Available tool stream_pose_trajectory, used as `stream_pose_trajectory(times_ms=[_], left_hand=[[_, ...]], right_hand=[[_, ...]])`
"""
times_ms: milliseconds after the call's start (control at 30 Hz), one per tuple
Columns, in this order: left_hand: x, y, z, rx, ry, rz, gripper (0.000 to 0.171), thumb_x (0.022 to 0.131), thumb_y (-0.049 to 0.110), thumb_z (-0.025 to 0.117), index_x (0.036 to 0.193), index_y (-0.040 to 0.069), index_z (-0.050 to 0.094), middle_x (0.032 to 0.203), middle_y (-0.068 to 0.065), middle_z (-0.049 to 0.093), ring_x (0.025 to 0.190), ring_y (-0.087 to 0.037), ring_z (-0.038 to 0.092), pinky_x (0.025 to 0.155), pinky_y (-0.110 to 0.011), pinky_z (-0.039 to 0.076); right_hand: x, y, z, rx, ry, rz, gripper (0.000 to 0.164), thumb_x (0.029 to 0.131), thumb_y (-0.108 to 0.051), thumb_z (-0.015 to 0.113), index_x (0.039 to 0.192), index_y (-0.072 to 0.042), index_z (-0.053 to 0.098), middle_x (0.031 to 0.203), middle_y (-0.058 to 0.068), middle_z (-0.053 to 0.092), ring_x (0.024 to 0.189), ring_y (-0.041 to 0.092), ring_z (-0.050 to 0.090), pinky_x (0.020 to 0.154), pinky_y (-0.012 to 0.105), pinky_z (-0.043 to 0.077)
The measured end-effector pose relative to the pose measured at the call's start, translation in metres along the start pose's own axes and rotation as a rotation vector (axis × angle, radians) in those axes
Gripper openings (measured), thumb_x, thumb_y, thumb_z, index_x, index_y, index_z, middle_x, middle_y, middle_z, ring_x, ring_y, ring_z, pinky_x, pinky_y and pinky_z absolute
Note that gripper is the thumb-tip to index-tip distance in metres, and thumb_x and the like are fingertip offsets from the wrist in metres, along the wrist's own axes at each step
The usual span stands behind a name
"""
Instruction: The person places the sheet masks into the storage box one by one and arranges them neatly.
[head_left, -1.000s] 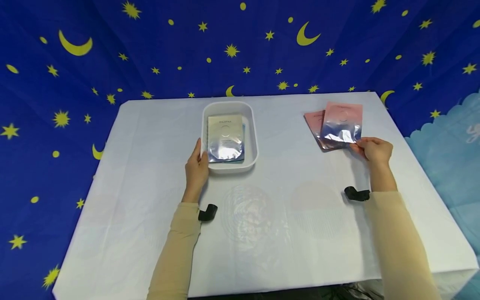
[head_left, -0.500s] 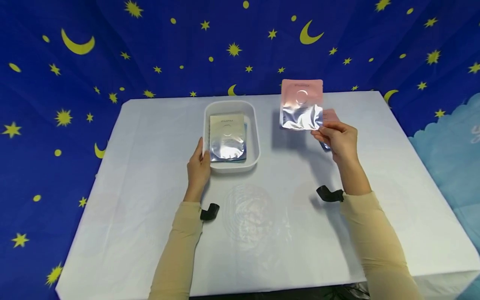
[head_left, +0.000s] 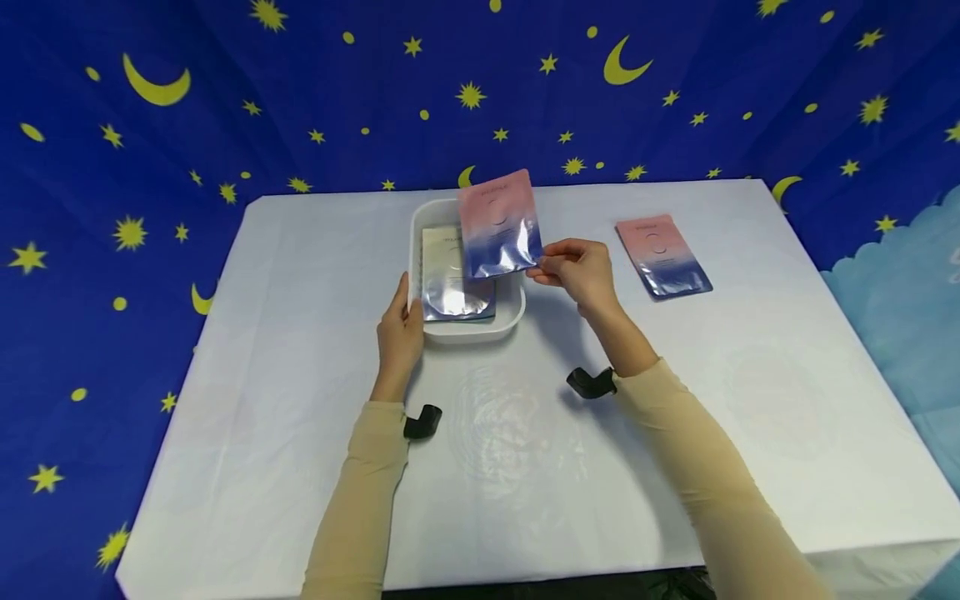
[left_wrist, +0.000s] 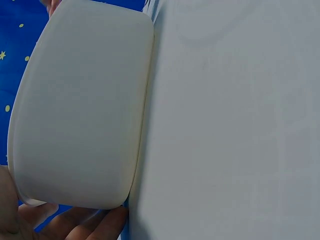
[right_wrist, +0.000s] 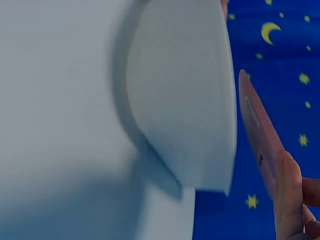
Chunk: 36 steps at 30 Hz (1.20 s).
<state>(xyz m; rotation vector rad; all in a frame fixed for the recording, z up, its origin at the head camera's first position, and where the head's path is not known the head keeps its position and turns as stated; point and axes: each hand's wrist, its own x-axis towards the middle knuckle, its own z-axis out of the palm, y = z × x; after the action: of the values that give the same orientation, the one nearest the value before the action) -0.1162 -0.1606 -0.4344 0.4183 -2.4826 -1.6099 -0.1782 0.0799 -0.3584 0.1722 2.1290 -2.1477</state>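
Observation:
My right hand (head_left: 581, 271) pinches the lower right corner of a shiny flat sachet (head_left: 501, 225), pink fading to blue. It hangs tilted over the right part of a white plastic tray (head_left: 476, 337). Cream-and-silver, another sachet (head_left: 444, 283) lies in the tray with a bluish edge beneath it; the raised sachet partly covers it. My left hand (head_left: 400, 333) holds the tray's left side, with fingers along the outer wall, and the left wrist view shows these fingers (left_wrist: 82, 222) against it. In the right wrist view the pinched sachet (right_wrist: 260, 135) appears nearly edge-on.
A second pink-and-blue sachet (head_left: 662, 254) lies on the white-covered table (head_left: 300, 333), to the right of the tray. Behind the table hangs a dark blue cloth (head_left: 375, 83) with yellow stars and moons. A light blue cloth (head_left: 900, 317) hangs at the right.
My right hand has lifted the upper pink-and-blue sachet off the other one and carried it left to above the tray. My left hand has stayed on the tray.

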Motion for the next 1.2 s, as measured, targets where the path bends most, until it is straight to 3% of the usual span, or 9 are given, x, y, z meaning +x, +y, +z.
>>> stream_pose_trajectory(times_ms=[267,567,800,1033,1200], left_hand=[[-0.001,0.003,-0.001,0.010,0.017,0.008,0.048,0.092,0.024,0.041,0.139,0.024,0.031,0.139,-0.001,0.035,0.127,-0.018,0.034,0.104,-0.031,0.030],[0.000,0.001,-0.002,0.015,0.015,0.027,0.049,0.091,0.025,0.041,0.138,0.027,0.030,0.138,-0.003,0.037,0.124,-0.019,0.037,0.101,-0.032,0.035],[0.000,0.000,-0.001,0.022,0.015,0.041,0.049,0.091,0.025,0.042,0.139,0.025,0.031,0.137,-0.004,0.038,0.122,-0.019,0.040,0.099,-0.034,0.038],[-0.001,0.002,-0.001,0.015,0.009,0.028,0.048,0.092,0.024,0.041,0.139,0.022,0.030,0.139,-0.006,0.035,0.126,-0.020,0.035,0.103,-0.033,0.033],[-0.002,0.003,-0.001,0.010,0.012,0.009,0.048,0.092,0.025,0.041,0.139,0.023,0.030,0.140,-0.005,0.034,0.127,-0.021,0.033,0.104,-0.032,0.031]], right_hand=[[-0.001,0.014,0.032,-0.101,-0.065,-0.015,0.013,0.078,0.008,0.058,0.090,0.012,0.059,0.073,0.019,0.062,0.059,0.022,0.066,0.059,0.030,0.055],[-0.003,0.022,0.050,-0.196,-0.084,-0.004,0.010,0.077,0.006,0.059,0.087,0.009,0.060,0.077,0.022,0.064,0.063,0.025,0.067,0.059,0.029,0.055],[-0.005,0.025,0.055,-0.187,-0.104,-0.027,0.013,0.078,0.003,0.061,0.089,0.010,0.060,0.076,0.024,0.064,0.058,0.022,0.066,0.057,0.029,0.055],[-0.009,0.024,0.051,-0.259,-0.142,-0.110,0.022,0.080,-0.013,0.065,0.092,0.006,0.064,0.074,0.024,0.065,0.050,0.018,0.063,0.050,0.030,0.054],[-0.011,0.022,0.043,-0.251,-0.152,-0.113,0.022,0.080,-0.010,0.065,0.094,0.007,0.064,0.080,0.027,0.064,0.050,0.017,0.063,0.051,0.030,0.054]])
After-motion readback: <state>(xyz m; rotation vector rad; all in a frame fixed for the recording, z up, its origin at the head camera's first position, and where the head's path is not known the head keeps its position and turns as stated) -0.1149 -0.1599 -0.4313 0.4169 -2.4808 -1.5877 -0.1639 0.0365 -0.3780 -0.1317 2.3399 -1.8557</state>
